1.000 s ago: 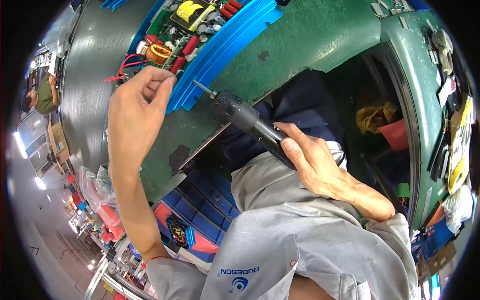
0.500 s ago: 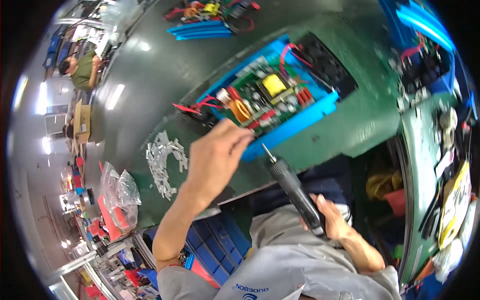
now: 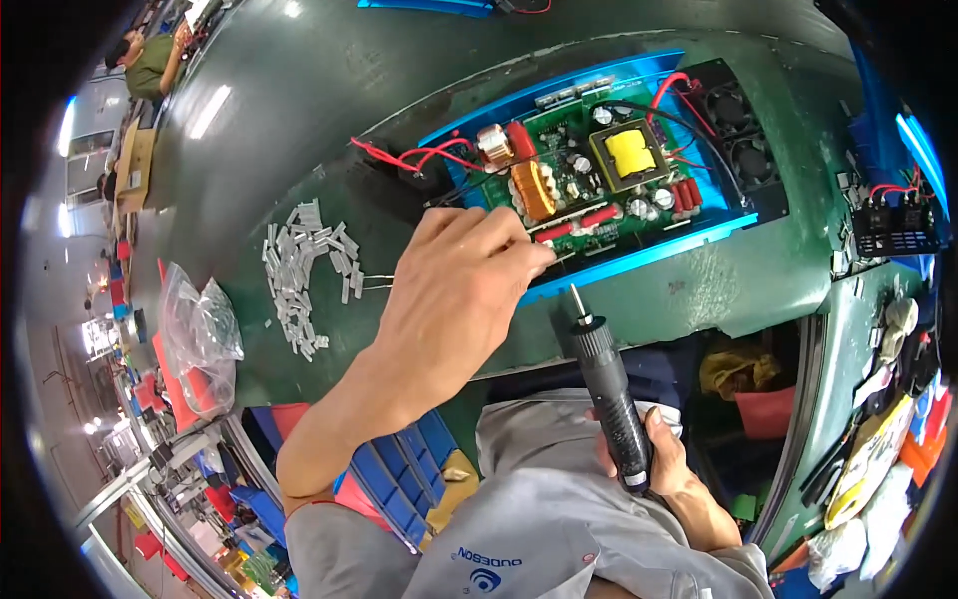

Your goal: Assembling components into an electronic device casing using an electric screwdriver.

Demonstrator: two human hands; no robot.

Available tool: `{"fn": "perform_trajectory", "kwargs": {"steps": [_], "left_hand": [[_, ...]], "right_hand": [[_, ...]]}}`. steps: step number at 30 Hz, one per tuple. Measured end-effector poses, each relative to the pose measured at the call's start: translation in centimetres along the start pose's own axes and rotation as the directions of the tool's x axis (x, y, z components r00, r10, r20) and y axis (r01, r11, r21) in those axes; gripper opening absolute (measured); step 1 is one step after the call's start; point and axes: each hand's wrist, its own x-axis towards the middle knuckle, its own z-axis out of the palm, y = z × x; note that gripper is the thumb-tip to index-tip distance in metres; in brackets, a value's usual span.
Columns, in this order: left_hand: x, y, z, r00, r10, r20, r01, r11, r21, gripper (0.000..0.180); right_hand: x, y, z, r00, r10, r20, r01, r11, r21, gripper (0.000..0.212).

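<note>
My left hand is at the near left corner of an open blue metal housing, its fingertips pinched low beside a green circuit board. What the fingers hold is hidden. Thin metal prongs stick out past the hand's left side. The board carries a yellow-wrapped transformer and a copper coil. Wrapped in my right hand is a black electric screwdriver. Its bit points up toward the housing's near wall, just short of it.
Small grey-white strips lie heaped on the green bench left of the housing. A black fan panel adjoins its right end; red wires trail from its left. Further left is a clear plastic bag. Another black fan panel sits far right.
The view has shifted, so the housing appears larger and farther right. My left hand stays at the housing's near left corner. The screwdriver has turned more upright, still in my right hand.
</note>
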Motion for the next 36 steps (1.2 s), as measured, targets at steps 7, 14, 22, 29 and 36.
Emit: {"fn": "perform_trajectory", "kwargs": {"steps": [7,14,22,29,36], "left_hand": [[-0.8,1.9,-0.4,0.992,-0.055,0.117,0.060,0.997,-0.040,0.042],[-1.8,1.4,1.9,0.999,-0.030,-0.036,0.032,0.998,0.051,0.042],[-1.9,0.8,2.0,0.995,-0.056,-0.079,0.054,0.998,-0.028,0.036],[-4.9,0.3,2.7,0.914,-0.146,-0.378,0.093,0.983,-0.156,0.039],[-16.5,-6.7,-1.4,0.559,-0.539,-0.630,0.623,0.775,-0.111,0.023]], "right_hand": [[-0.4,-0.1,0.1,0.999,-0.006,-0.046,0.006,1.000,0.007,0.104],[-0.5,0.3,0.7,0.986,-0.074,-0.152,0.055,0.991,-0.124,0.087],[-0.2,1.5,-0.2,0.977,0.168,0.135,-0.205,0.918,0.340,0.097],[-2.1,3.8,-1.9,0.903,-0.202,-0.380,0.102,0.958,-0.268,0.089],[-2.0,4.1,-4.2,0.841,-0.390,-0.375,0.271,0.903,-0.333,0.081]]}}
